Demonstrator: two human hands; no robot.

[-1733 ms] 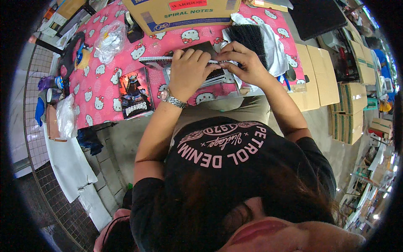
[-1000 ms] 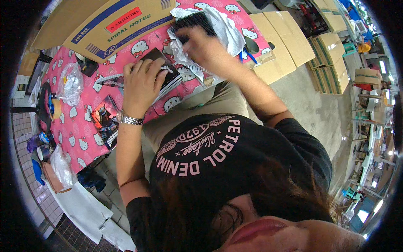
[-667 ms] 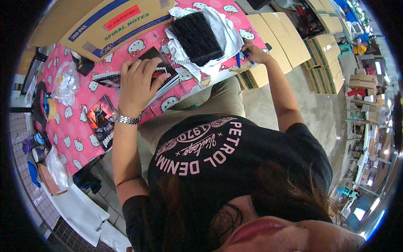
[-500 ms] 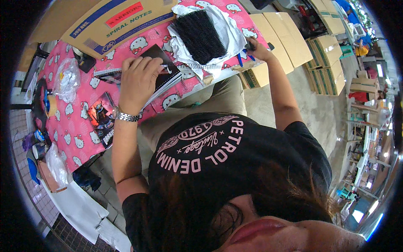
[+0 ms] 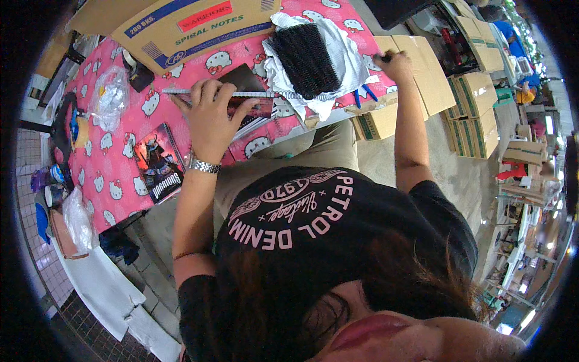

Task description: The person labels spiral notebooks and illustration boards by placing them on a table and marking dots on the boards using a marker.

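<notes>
One spiral notebook (image 5: 260, 108) is sitting left of the black coil pile (image 5: 304, 63).
The left hand (image 5: 212, 110) is clamping its bound edge, where steady, even pressure should be keeping pages aligned; right of the pile, the right hand (image 5: 396, 66) is gripping a small dark thing (image 5: 386, 57), perhaps a tool.

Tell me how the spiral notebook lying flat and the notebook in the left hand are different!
The flat spiral notebook lies with its cover up; the held notebook is tilted, its edge raised. No hand holds the flat one, but the left hand grips the held one and hides part of it. Both show red and black.
</notes>
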